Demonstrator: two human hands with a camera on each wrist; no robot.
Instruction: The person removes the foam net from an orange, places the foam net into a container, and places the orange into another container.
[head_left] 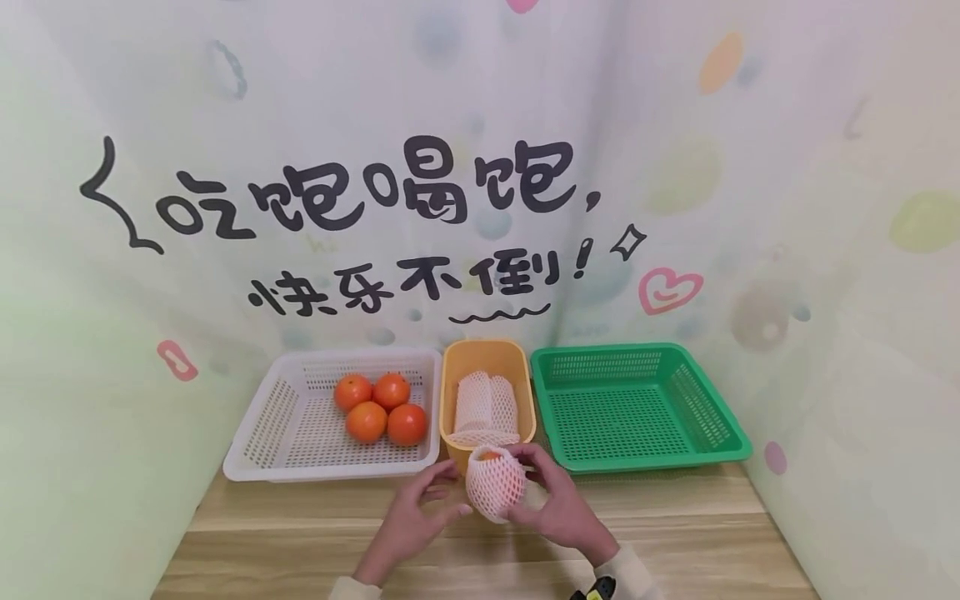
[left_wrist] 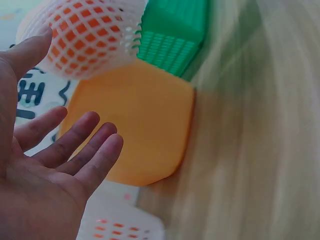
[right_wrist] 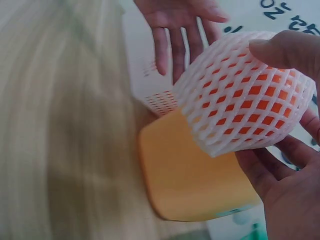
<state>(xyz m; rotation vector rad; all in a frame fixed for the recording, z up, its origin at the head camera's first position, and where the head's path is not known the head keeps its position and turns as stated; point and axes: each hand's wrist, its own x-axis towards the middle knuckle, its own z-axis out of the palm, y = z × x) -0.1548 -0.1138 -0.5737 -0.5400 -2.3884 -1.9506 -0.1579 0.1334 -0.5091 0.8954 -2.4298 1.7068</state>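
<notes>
My right hand (head_left: 561, 504) grips a round orange-red fruit (right_wrist: 257, 97) wrapped in a white foam net sleeve (head_left: 495, 485), thumb on one side and fingers on the other. It is held above the wooden table, in front of the yellow bin (head_left: 527, 400). My left hand (head_left: 416, 510) is just left of the sleeve, fingers spread and relaxed, holding nothing. In the left wrist view the palm of the left hand (left_wrist: 55, 165) faces up, its thumb overlapping the net. More foam net sleeves (head_left: 486, 404) lie inside the yellow bin.
Left of the bin, a white perforated basket (head_left: 300, 475) holds several orange-red fruits (head_left: 367, 422). On its right stands a green perforated basket (head_left: 645, 462). Behind them hangs a printed backdrop (head_left: 465, 100); the wooden table (head_left: 690, 533) extends in front.
</notes>
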